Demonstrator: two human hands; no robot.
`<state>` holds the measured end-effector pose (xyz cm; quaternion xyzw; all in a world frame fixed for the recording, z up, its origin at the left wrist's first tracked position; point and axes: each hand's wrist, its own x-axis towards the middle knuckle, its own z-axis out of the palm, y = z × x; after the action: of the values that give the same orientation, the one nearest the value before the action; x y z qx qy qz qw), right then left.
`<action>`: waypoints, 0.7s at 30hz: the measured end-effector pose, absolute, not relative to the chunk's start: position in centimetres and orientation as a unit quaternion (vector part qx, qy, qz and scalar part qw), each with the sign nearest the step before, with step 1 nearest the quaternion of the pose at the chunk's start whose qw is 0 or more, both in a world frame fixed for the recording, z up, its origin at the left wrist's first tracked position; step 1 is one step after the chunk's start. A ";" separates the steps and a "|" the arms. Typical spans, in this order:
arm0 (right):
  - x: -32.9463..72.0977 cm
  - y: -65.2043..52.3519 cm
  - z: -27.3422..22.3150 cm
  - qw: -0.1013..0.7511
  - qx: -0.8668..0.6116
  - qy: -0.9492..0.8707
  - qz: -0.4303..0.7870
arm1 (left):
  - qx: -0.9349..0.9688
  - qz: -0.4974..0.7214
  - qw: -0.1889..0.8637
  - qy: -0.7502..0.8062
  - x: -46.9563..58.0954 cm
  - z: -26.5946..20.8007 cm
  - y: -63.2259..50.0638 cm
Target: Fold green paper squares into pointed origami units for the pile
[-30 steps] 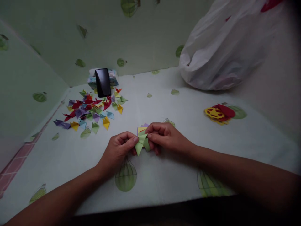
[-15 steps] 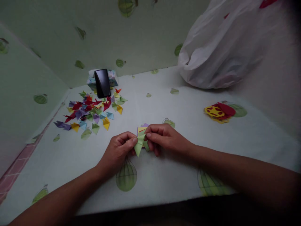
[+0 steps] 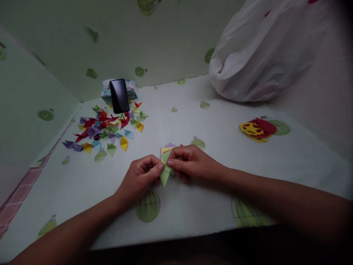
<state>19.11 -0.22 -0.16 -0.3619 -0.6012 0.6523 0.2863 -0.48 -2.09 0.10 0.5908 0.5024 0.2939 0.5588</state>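
Note:
A piece of light green folded paper (image 3: pixel 165 176) hangs point-down between my two hands, over the near middle of the table. My left hand (image 3: pixel 143 172) pinches its left edge between thumb and finger. On its right side, my right hand (image 3: pixel 186 163) grips the upper part with thumb and curled fingers. Just behind it lies a small stack of coloured paper squares (image 3: pixel 164 150), yellow, purple and red at the edges, partly hidden by my hands and the green piece.
At the back left, many coloured folded paper pieces (image 3: pixel 96 130) are heaped before a black phone (image 3: pixel 119 96) leaning on a tissue box (image 3: pixel 132 90). Yellow and red paper cut-outs (image 3: pixel 255 129) lie on the right. A white plastic bag (image 3: pixel 248 70) stands at the back right.
My right hand has shifted slightly left over the green paper, its thumb now closer to my left thumb. The folded piece has turned to hang straighter, its tip a little lower.

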 end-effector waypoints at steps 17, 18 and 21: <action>19.3 -0.2 -0.3 0.281 -0.365 -0.596 0.658 | 0.582 0.307 0.574 0.487 -0.4 0.1 -2.1; 19.3 -0.2 -0.4 0.287 -0.362 -0.592 0.660 | 0.582 0.309 0.571 0.489 -0.4 0.1 -2.1; 19.2 -0.2 -0.4 0.289 -0.358 -0.597 0.657 | 0.584 0.314 0.572 0.482 -0.3 -0.1 -2.2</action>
<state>19.22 -0.23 -0.40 -0.3579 -0.5973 0.6569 0.2893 -0.34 -2.21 -0.11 0.5843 0.4822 0.3142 0.5722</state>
